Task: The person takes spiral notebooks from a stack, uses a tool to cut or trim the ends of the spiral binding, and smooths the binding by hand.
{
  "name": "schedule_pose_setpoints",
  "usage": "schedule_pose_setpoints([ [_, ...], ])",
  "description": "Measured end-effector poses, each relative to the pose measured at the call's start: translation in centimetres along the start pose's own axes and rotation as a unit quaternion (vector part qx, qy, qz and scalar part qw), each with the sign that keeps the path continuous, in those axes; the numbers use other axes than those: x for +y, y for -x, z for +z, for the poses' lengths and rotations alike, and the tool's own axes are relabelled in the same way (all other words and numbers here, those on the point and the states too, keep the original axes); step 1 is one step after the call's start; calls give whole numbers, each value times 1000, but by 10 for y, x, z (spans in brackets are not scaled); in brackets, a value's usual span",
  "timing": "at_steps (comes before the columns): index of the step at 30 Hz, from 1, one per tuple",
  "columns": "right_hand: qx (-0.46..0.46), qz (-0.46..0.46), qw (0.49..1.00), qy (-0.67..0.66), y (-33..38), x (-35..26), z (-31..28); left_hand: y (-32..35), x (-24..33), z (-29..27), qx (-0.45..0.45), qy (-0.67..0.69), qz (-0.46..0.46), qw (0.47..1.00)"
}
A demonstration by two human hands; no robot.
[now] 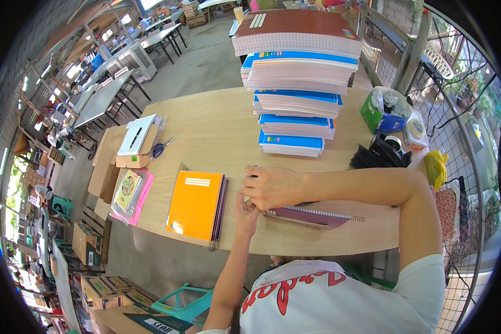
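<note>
My right hand (pixel 275 186) reaches across the table from the right, its fingers closed; a small dark bit shows at its fingertips, too hidden to name. Just below it, my left hand (pixel 246 214) pinches at the left end of a purple spiral notebook (pixel 328 221), whose coil runs along its upper edge. The two hands touch there, and what lies between the fingers is hidden. To their left lies a stack of spiral notebooks with an orange cover (pixel 196 204) on top, coils at both sides.
Tall piles of blue-covered page blocks (pixel 291 141) and a brown-covered block (pixel 298 25) stand at the back. Scissors (pixel 164 146), a cardboard box (pixel 112 161) and a pink folder (pixel 142 195) sit at the left edge. At right are a green-blue box (pixel 385 114) and black coils (pixel 376 157).
</note>
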State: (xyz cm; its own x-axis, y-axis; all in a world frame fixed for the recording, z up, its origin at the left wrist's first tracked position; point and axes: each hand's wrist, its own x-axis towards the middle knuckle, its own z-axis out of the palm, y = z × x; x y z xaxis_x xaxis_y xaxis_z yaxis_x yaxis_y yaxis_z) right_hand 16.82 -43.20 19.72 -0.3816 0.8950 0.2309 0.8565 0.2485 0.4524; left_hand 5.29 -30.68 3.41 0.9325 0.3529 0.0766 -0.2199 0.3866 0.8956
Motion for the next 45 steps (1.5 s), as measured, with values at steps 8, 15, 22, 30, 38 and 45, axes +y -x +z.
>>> schedule_pose_setpoints([
  [8, -90, 160, 977, -107, 14, -16, 3, 1, -2, -1, 14, 3, -20, 1000],
  [15, -198, 442, 747, -455, 46, -23, 23, 8, 1, 14, 53, -7, 9, 999],
  [22, 107, 584, 706, -386, 127, -31, -17, 15, 32, 16, -4, -456, 147, 878],
  [30, -239, 483, 776, -328, 110, -97, -24, 10, 7, 14, -36, -271, 82, 958],
  [38, 217, 728, 493, -424, 330, -146, -73, -4, 16, -5, 10, -280, 108, 954],
  [45, 21, 823, 496, -277, 443, -291, 56, -135, 160, 139, 22, -473, 470, 745],
])
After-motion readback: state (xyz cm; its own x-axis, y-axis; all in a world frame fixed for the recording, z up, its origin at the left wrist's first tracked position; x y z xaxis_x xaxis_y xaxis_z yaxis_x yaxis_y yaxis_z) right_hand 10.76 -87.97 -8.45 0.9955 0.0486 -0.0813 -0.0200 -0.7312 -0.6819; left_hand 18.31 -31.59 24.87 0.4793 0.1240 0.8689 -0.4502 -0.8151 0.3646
